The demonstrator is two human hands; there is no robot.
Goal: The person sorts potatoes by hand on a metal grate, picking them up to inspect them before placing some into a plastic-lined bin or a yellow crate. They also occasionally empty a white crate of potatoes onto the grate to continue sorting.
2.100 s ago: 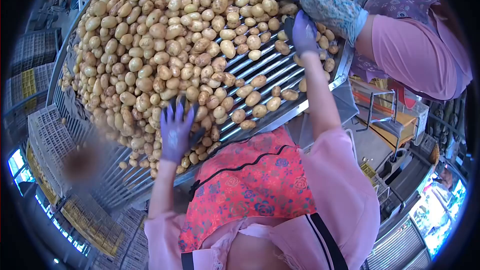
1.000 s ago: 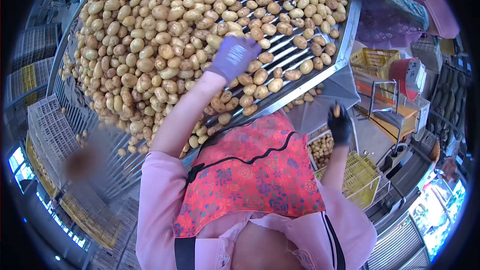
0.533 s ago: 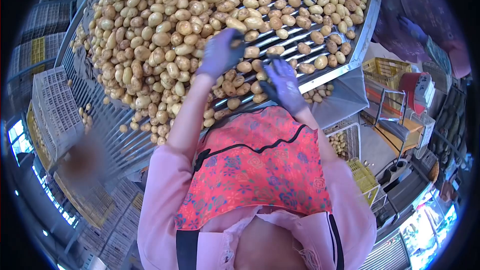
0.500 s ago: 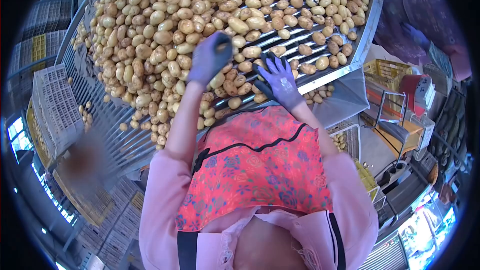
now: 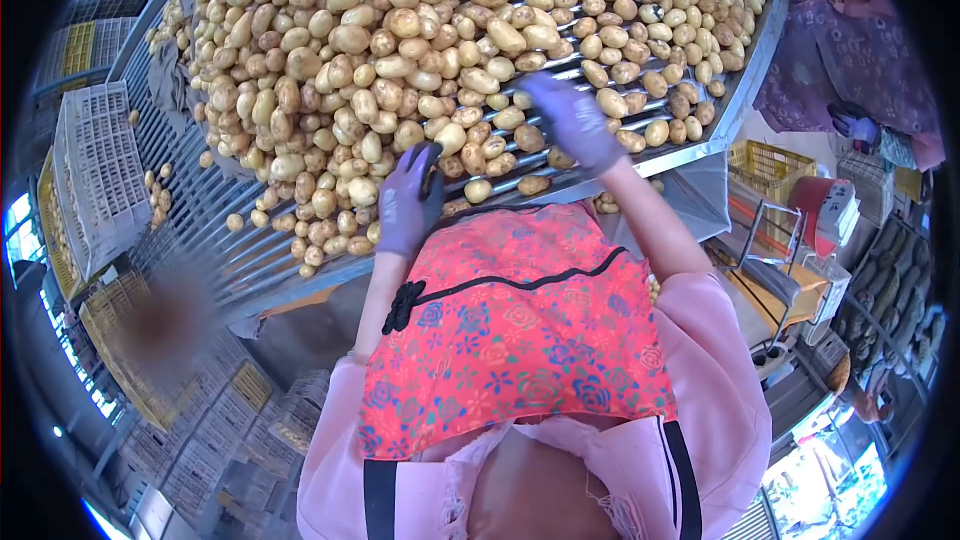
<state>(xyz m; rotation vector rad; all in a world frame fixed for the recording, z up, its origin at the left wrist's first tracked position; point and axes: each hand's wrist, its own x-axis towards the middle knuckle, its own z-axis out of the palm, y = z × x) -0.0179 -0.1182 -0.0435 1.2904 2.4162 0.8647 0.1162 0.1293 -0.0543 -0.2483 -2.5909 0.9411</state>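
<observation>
Many potatoes (image 5: pixel 330 60) are touched by the left hand (image 5: pixel 408 202), grip apart; the grip of the blurred right hand (image 5: pixel 572 120) cannot be told.

table (image 5: pixel 250 255): metal roller bed, bars bare left of the left hand (image 5: pixel 405 205).
potatoes (image 5: pixel 400 40): heaped beyond the left hand, sparser around the right hand (image 5: pixel 572 120).

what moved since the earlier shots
The left hand pulled back from over the potatoes to the near edge of the roller table; the right hand came back from the side and reached out over the pile. Whether either holds a potato is unclear. The pile stays heaped.
</observation>
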